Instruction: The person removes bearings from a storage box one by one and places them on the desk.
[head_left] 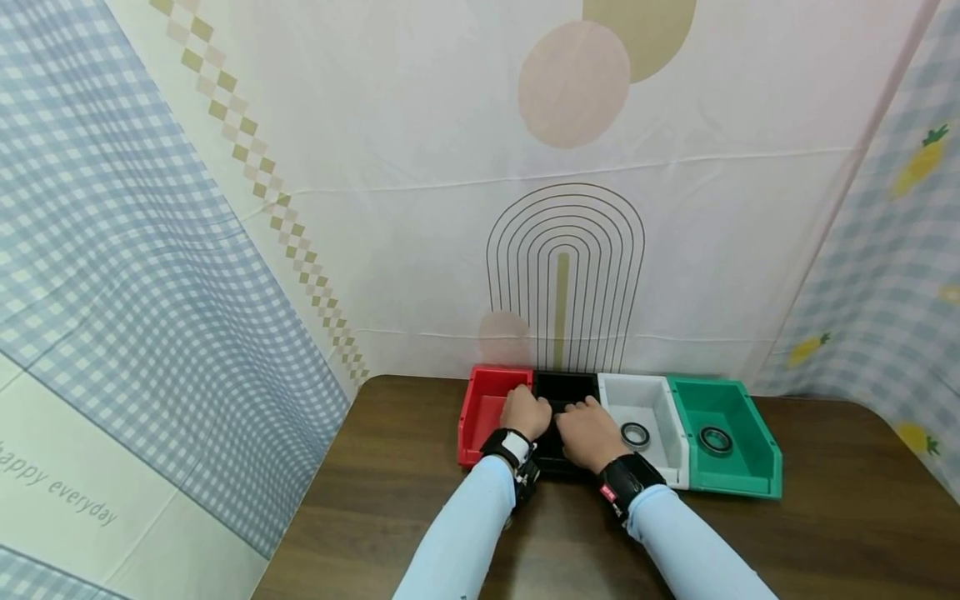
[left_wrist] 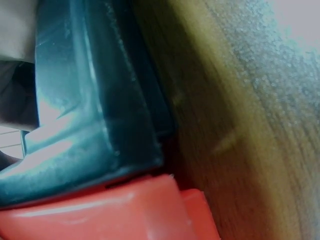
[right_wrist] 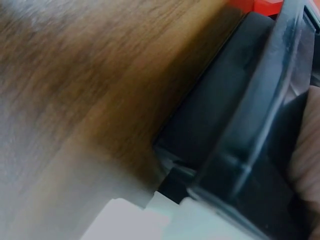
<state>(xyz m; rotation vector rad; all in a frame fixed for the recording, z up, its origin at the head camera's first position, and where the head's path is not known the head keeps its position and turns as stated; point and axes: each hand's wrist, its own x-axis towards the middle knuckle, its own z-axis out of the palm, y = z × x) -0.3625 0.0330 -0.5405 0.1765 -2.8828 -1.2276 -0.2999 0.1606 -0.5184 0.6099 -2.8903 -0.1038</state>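
Observation:
A black bin [head_left: 566,385] stands between a red bin [head_left: 491,381] and a white bin [head_left: 645,392]. Over the black bin's left side is my left hand [head_left: 527,412], back of the hand up, fingers bent down out of sight. My right hand [head_left: 591,433] reaches into the same bin from its right side, close to the left one. The black bin's front wall [right_wrist: 225,135] fills much of the right wrist view, with skin of the right hand [right_wrist: 307,155] behind it. Whatever either hand may hold is hidden. One ring bearing [head_left: 635,435] lies in the white bin.
A green bin [head_left: 738,400] on the far right holds another ring bearing [head_left: 716,441]. The bins stand side by side on a brown wooden table [head_left: 390,467], near its back edge. Patterned cloth [head_left: 420,250] hangs behind and at both sides.

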